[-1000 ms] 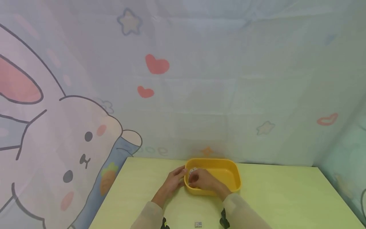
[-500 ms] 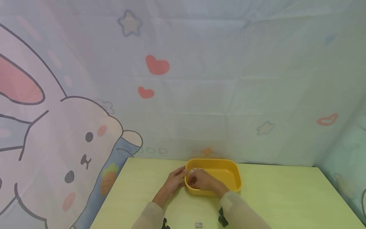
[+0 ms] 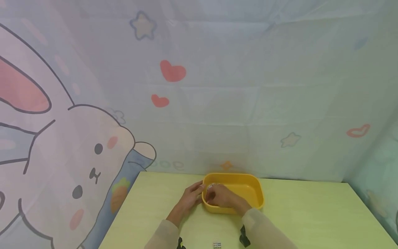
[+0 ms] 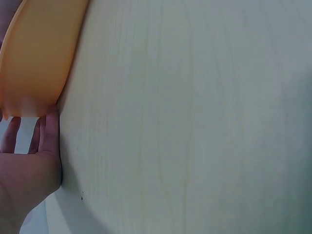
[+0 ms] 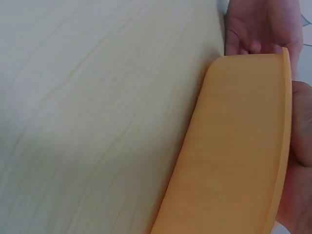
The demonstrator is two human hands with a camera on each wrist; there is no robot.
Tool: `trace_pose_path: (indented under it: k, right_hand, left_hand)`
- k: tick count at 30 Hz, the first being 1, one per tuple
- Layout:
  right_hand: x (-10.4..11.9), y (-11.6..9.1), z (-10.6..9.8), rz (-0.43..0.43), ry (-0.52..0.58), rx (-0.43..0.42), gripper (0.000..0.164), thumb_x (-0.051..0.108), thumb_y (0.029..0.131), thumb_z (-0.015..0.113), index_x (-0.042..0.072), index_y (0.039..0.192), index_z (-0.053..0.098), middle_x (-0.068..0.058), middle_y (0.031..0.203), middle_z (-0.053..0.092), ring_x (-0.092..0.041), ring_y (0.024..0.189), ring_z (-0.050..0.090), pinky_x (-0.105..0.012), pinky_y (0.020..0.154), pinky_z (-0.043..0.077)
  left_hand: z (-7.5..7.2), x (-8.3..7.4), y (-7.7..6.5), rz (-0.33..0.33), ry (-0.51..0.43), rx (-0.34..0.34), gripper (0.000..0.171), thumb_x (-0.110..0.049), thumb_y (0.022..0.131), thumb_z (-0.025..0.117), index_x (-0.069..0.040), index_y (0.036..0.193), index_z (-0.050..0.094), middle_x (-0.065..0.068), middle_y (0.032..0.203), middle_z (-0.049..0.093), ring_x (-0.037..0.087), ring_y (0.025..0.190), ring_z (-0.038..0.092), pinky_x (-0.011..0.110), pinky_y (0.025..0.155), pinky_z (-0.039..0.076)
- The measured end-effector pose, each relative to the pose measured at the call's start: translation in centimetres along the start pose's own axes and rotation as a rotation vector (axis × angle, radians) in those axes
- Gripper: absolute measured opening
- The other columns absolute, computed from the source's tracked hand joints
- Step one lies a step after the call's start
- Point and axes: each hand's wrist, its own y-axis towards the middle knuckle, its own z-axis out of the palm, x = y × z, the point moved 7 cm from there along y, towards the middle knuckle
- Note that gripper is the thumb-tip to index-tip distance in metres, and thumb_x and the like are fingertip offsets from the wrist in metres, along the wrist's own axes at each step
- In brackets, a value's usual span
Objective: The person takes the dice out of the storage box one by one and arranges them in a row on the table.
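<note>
A yellow plastic tray (image 3: 245,190) stands near the table's back edge. My left hand (image 3: 189,199) lies against its left end, fingers nearly straight and thumb by the rim; the left wrist view shows those fingers touching the outer wall of the tray (image 4: 41,63). My right hand (image 3: 222,197) reaches over the tray's front wall into its left part, fingers bent downward. Its fingertips are too small and covered to tell whether they pinch anything. A row of small white dice (image 3: 212,185) shows just behind that hand, inside the tray. In the right wrist view, the tray's wall (image 5: 239,136) hides most of the right hand.
Dice with coloured dots (image 3: 217,245) sit together on the pale table (image 3: 298,214) near the bottom of the head view, between the forearms. A printed cloth (image 3: 224,103) hangs behind the table's back edge.
Both hands stay almost in place at the tray; the right hand shifts only slightly inside it. The head view moves a little, and the tray and the dice on the table stay put.
</note>
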Motion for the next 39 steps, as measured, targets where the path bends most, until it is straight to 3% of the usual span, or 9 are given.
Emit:
trace_pose_path:
  k: [7, 13, 17, 24, 29, 34, 39]
  right_hand:
    - [0.4, -1.2, -2.3, 0.057, 0.081, -0.048, 0.009, 0.004, 0.093, 0.077, 0.008, 0.101, 0.077, 0.005, 0.094, 0.073, -0.01, 0.087, 0.063, -0.031, 0.084, 0.058]
    - [2.3, -3.0, -4.5, -0.057, 0.095, -0.135, 0.01, 0.002, 0.091, 0.077, 0.005, 0.1, 0.075, 0.006, 0.091, 0.069, -0.01, 0.084, 0.062, -0.027, 0.077, 0.059]
    - [4.1, -5.3, -4.7, -0.107, 0.176, -0.131, 0.01, 0.0, 0.091, 0.077, 0.007, 0.099, 0.075, -0.001, 0.092, 0.071, -0.013, 0.085, 0.064, -0.028, 0.075, 0.062]
    - [6.3, -10.0, -3.0, -0.138, 0.238, -0.083, 0.011, 0.007, 0.094, 0.079, 0.015, 0.099, 0.074, 0.005, 0.093, 0.069, -0.01, 0.084, 0.066, -0.029, 0.074, 0.064]
    - [5.7, -12.1, -0.9, -0.159, 0.24, -0.023, 0.009, 0.009, 0.095, 0.078, 0.017, 0.1, 0.075, 0.01, 0.093, 0.07, -0.004, 0.083, 0.064, -0.025, 0.073, 0.062]
    - [3.5, -13.2, 1.1, -0.09, 0.273, -0.009, 0.009, 0.008, 0.096, 0.077, 0.017, 0.099, 0.076, 0.01, 0.094, 0.072, -0.002, 0.084, 0.062, -0.023, 0.076, 0.06]
    - [1.7, -14.1, 3.0, 0.052, 0.364, 0.047, 0.012, 0.007, 0.096, 0.074, 0.019, 0.097, 0.074, 0.008, 0.092, 0.072, -0.003, 0.083, 0.061, -0.022, 0.075, 0.056]
  left_hand:
    - [-0.1, -0.3, 0.0, -0.022, 0.007, -0.011, 0.056, -0.031, 0.112, 0.058, -0.002, 0.158, 0.047, 0.023, 0.152, 0.053, 0.039, 0.137, 0.056, 0.04, 0.105, 0.059]
    - [-0.2, -0.2, 0.0, -0.009, -0.008, -0.002, 0.059, -0.032, 0.111, 0.059, -0.001, 0.159, 0.045, 0.025, 0.155, 0.05, 0.043, 0.14, 0.052, 0.042, 0.106, 0.059]
    - [-0.5, 0.3, -0.2, -0.014, -0.002, -0.013, 0.059, -0.031, 0.111, 0.06, 0.0, 0.159, 0.045, 0.025, 0.155, 0.05, 0.042, 0.139, 0.054, 0.042, 0.104, 0.06]
    - [-0.3, 0.5, -0.4, -0.018, -0.003, -0.02, 0.057, -0.03, 0.111, 0.06, 0.0, 0.158, 0.046, 0.026, 0.156, 0.049, 0.038, 0.137, 0.055, 0.041, 0.102, 0.061]
    - [-0.2, 0.1, -0.3, -0.02, -0.005, -0.023, 0.057, -0.03, 0.111, 0.06, 0.0, 0.158, 0.046, 0.025, 0.155, 0.05, 0.039, 0.138, 0.054, 0.04, 0.101, 0.061]
    - [-0.1, -0.2, 0.0, -0.014, -0.001, -0.025, 0.058, -0.031, 0.111, 0.06, 0.0, 0.158, 0.046, 0.025, 0.156, 0.05, 0.038, 0.138, 0.054, 0.04, 0.101, 0.061]
    - [0.0, 0.0, -0.1, -0.033, 0.001, -0.023, 0.061, -0.032, 0.11, 0.061, 0.001, 0.158, 0.044, 0.025, 0.155, 0.049, 0.039, 0.138, 0.055, 0.039, 0.102, 0.061]
